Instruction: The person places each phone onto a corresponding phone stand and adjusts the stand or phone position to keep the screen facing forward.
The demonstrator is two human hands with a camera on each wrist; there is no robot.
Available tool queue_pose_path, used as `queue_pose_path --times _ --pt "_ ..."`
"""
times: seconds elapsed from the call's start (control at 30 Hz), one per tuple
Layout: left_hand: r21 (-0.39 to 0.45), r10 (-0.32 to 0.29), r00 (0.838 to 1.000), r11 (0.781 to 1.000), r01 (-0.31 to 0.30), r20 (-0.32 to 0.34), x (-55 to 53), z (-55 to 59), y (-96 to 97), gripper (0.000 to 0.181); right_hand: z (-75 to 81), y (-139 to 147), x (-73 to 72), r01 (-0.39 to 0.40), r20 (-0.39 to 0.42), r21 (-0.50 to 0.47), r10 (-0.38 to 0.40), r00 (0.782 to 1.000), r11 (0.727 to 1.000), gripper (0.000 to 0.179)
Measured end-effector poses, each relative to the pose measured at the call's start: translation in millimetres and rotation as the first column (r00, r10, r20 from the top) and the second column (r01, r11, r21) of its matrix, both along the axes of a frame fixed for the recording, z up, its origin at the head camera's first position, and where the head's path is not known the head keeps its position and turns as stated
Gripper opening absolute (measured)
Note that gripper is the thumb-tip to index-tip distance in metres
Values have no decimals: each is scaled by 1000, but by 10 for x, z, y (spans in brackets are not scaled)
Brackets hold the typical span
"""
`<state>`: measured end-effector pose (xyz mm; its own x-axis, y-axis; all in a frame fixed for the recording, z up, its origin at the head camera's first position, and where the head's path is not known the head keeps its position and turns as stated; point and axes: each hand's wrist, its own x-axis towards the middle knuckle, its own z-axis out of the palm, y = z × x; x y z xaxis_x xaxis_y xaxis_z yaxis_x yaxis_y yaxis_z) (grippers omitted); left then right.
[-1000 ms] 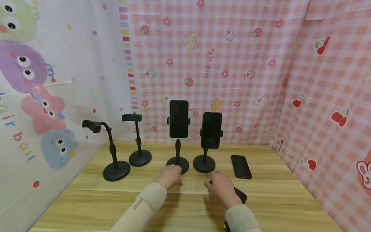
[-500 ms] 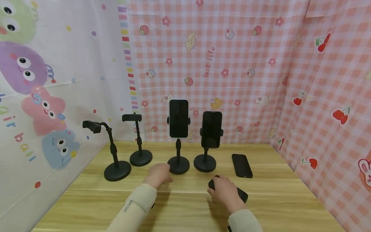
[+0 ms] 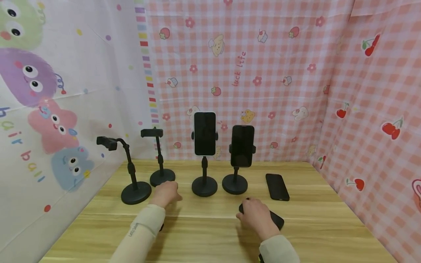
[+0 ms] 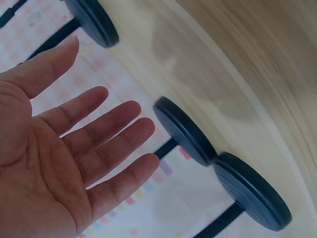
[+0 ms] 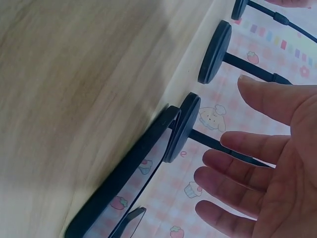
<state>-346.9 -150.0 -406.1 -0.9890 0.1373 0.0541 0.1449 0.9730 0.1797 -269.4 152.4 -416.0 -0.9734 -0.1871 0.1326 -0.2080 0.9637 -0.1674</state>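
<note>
My left hand [image 3: 166, 193] is in front of the second phone stand [image 3: 162, 178] from the left, whose clamp is bare. In the left wrist view its fingers [image 4: 116, 124] are spread and loosely bent, holding nothing. My right hand [image 3: 258, 217] hovers over a black phone [image 3: 277, 220] lying flat, covering part of it in the head view. The right wrist view shows relaxed fingers [image 5: 233, 186] apart from that phone. Two stands in the middle carry upright phones: a white-edged phone [image 3: 205, 133] and a black phone [image 3: 242, 146].
Farthest left is a bent-neck phone stand [image 3: 136, 192] with a bare clamp. Another black phone [image 3: 277, 187] lies flat at the right. All stand on a wooden table [image 3: 210, 237], with a pink checked cloth [image 3: 279, 54] behind and patterned cloth on both sides.
My left hand has moved left, from the base of the white-edged phone's stand towards the second stand. My right hand has shifted slightly and stays over the lying phone.
</note>
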Motion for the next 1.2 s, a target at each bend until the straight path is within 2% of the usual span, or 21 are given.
queue_pose_path --times 0.23,0.37,0.5,0.67,1.0,1.2 --pt "39 49 999 998 -49 13 -89 -12 -158 33 -14 14 -2 -1 -11 10 2 1000 1000 43" --pt "46 60 998 997 -60 6 -122 -14 -234 42 -20 13 4 -5 -9 5 5 1000 1000 42" --pt "53 70 998 996 -69 -3 -140 -9 -297 43 -15 3 17 -13 1 -2 13 1000 1000 41" --pt "53 70 997 996 -69 -15 -168 43 -353 44 -10 0 27 -16 20 5 16 1000 1000 41" --pt "109 120 993 987 -122 20 -381 157 -493 45 10 -5 50 -12 50 24 10 999 1000 42" --pt "99 133 991 986 -133 5 -440 277 -542 40 7 -15 59 -8 55 31 7 998 999 40"
